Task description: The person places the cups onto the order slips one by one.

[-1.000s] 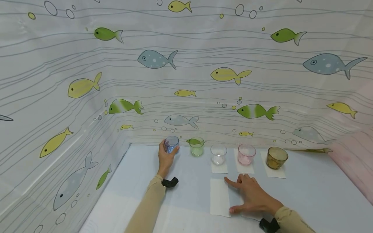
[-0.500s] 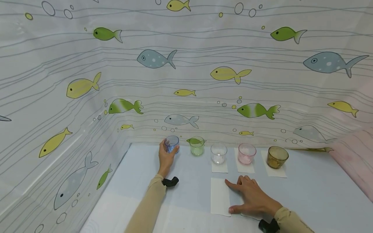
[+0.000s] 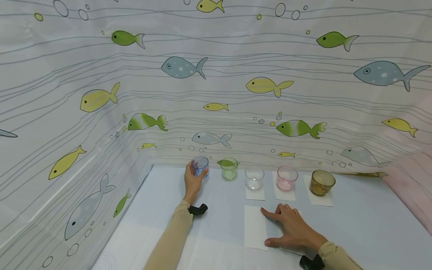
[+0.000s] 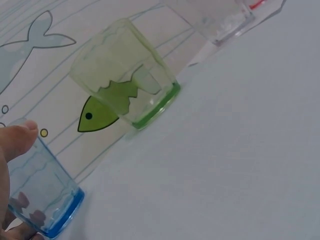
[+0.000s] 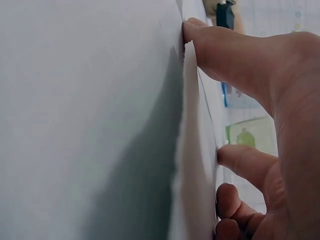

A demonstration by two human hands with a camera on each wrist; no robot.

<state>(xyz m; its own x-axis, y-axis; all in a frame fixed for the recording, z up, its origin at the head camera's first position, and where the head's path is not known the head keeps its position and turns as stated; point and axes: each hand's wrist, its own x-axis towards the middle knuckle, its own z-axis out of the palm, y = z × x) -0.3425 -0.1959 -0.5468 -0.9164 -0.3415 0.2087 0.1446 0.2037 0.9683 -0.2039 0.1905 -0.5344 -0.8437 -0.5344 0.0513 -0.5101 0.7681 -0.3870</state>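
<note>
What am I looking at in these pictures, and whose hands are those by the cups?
The left grip and right grip are a person's bare hands. The left grip holds a blue cup; the right grip touches white paper. Beside the blue cup, in a row on the table, stand a green cup, a clear cup, a pink cup and a brown cup. Behind them is a fish-patterned sheet.

The big picture looks down from the person's head. Each smaller one looks from a wrist: the left shows cups close up, the right shows paper very near.
</note>
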